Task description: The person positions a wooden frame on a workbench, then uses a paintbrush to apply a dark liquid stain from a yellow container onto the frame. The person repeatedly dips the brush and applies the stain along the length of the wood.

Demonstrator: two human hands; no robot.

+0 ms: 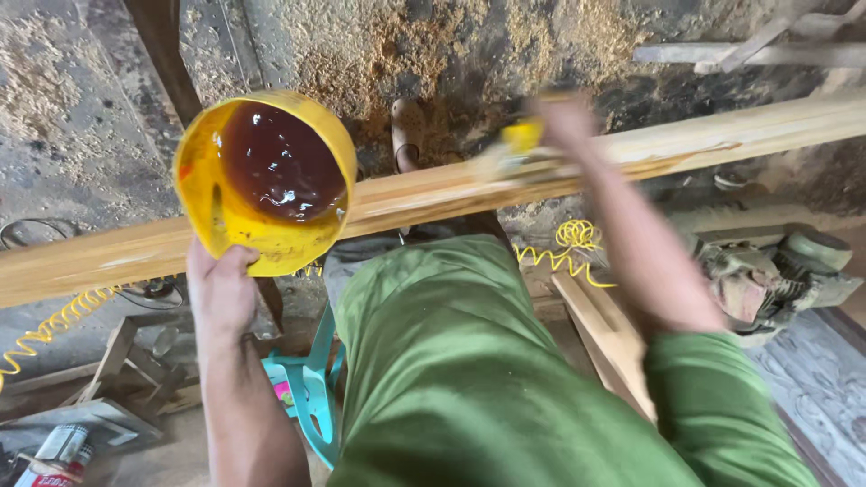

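My left hand grips the near rim of a yellow bowl that holds a dark brown liquid. The bowl hangs tilted just above a long pale wooden plank that runs from lower left to upper right. My right hand, blurred by motion, presses a yellow-handled brush onto the plank's top face. A darker wet streak runs along the wood beside the brush. A green shirt covers my chest and right sleeve.
Sawdust covers the dark floor beyond the plank. A coiled yellow air hose lies below the plank. A turquoise plastic stool stands by my legs, a power tool at right, wood offcuts and a can lower left.
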